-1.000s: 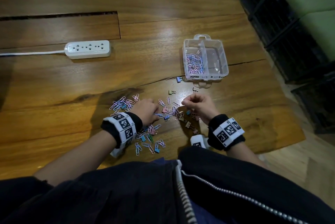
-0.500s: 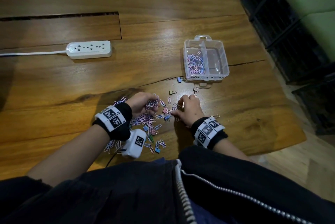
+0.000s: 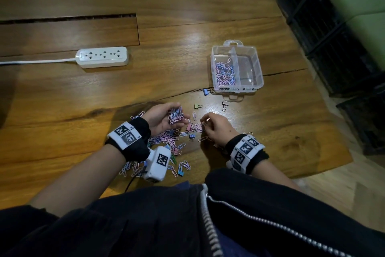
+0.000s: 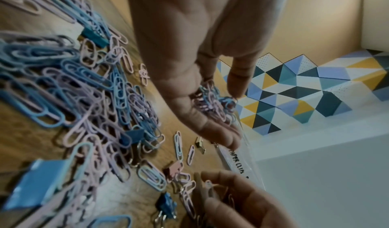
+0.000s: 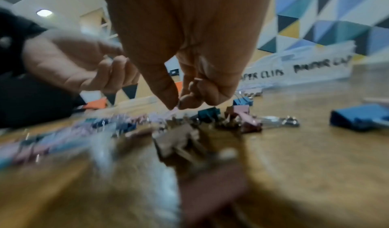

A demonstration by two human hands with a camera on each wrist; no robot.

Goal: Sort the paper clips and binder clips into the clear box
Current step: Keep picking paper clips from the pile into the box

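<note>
My left hand [image 3: 161,117] is cupped palm-up around a heap of pink and blue paper clips [image 3: 176,115], fingers curled loosely under them. I judge that heap the main risk: the clips sit piled, not clamped, so a tilt on the way up the frame could spill them over the table [image 3: 62,98], or into the wrong half of the box. A binder clip tangled in the handful would also end up missorted; I cannot tell whether one is in there.

My right hand [image 3: 215,128] is closed in a pinch, thumb and forefinger on a pink paper clip [image 5: 174,111] at the edge of the scattered pile [image 3: 166,142], which lies centre frame just below both hands.

The clear box [image 3: 237,69] sits upper right of the hands, well apart. Its left compartment holds paper clips; the right looks empty. Loose binder clips [image 3: 198,106] lie between hands and box.
</note>
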